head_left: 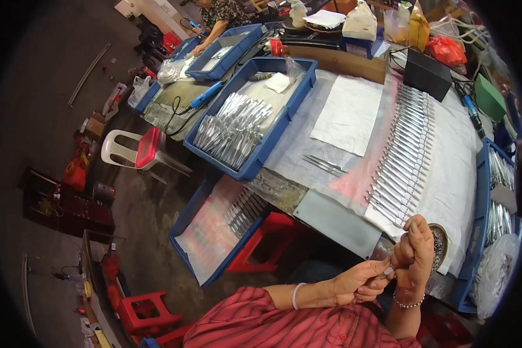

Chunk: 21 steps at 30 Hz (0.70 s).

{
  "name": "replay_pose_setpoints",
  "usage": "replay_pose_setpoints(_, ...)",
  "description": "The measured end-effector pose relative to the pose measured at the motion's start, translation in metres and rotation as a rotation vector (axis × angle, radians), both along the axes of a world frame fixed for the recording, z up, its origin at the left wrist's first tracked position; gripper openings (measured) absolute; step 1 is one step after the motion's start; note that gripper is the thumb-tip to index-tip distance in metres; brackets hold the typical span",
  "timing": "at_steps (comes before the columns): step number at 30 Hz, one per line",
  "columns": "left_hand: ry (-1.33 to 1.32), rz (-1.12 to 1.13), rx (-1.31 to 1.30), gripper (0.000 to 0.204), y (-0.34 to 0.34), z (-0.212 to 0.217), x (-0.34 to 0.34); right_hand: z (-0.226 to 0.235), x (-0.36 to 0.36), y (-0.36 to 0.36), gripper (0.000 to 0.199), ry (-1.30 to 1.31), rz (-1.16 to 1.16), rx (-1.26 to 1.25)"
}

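My left hand (358, 282) and my right hand (413, 255) meet close together in front of my chest, both pinched on one small slim metal piece (381, 276), mostly hidden by the fingers. Just beyond them a long row of silver metal tools (403, 152) lies side by side on white paper (452, 174) covering the table. A small round metal tin (439, 246) sits right behind my right hand. Two loose metal tools (323, 165) lie further left on the paper.
A blue tray (284, 113) full of silver tools stands at the table's left. Another blue tray (185, 223) rests on a red stool (269, 246) below. A blue tray (480, 220) lines the right edge. Another person (219, 16) works at the far end.
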<state>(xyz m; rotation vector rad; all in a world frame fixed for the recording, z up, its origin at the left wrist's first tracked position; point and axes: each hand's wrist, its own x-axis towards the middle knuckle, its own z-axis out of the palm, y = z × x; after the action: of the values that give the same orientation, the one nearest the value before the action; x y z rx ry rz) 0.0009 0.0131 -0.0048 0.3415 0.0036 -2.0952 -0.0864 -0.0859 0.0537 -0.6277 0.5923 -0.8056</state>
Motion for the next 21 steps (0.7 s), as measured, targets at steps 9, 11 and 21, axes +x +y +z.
replay_pose_setpoints(9, 0.081, 0.011, 0.071, 0.030, 0.004, 0.001, 0.002, -0.008, -0.001, 0.000, 0.013, -0.066, 0.034, 0.063)
replay_pose_setpoints(11, 0.097, -0.011, 0.062, 0.030, 0.004, -0.002, 0.000, -0.010, -0.005, -0.001, 0.012, -0.054, 0.043, 0.045)
replay_pose_setpoints(21, 0.234, -0.045, 0.097, 0.028, 0.005, -0.004, 0.017, -0.016, -0.002, -0.012, 0.012, -0.196, 0.147, 0.179)
